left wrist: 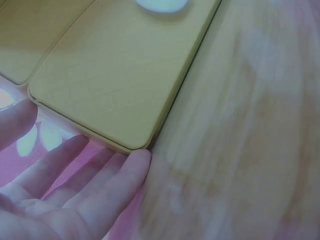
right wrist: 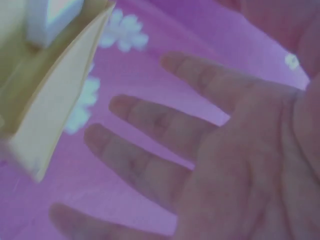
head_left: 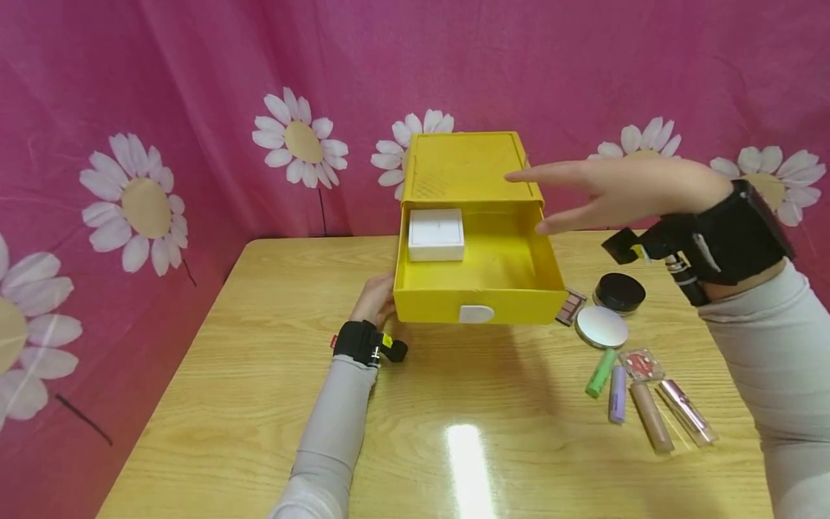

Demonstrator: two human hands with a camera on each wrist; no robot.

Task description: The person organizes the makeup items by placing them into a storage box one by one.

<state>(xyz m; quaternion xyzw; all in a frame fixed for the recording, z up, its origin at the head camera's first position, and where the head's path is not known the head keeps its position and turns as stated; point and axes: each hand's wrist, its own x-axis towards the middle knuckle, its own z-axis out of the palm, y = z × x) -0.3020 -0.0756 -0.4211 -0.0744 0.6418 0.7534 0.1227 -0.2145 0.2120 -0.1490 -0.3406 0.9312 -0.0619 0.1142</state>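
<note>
A yellow drawer box (head_left: 463,166) stands at the back of the table, its drawer (head_left: 428,306) pulled out towards me. The drawer front has a pale rounded tab (head_left: 476,313). Inside, at the drawer's left, lies a small white box (head_left: 436,234). My left hand (head_left: 375,299) is at the left side of the yellow box, and its extended fingertips touch that side in the left wrist view. My right hand (head_left: 629,191) is raised over the box's right side with fingers straight and spread. Nothing lies in its palm in the right wrist view.
Makeup lies on the table's right: a palette (head_left: 570,308), a black round jar (head_left: 619,292), a silvery compact (head_left: 601,326), a green tube (head_left: 601,373), a lilac tube (head_left: 618,394), and more small items. A pink flowered curtain (head_left: 214,65) hangs behind the table (head_left: 259,404).
</note>
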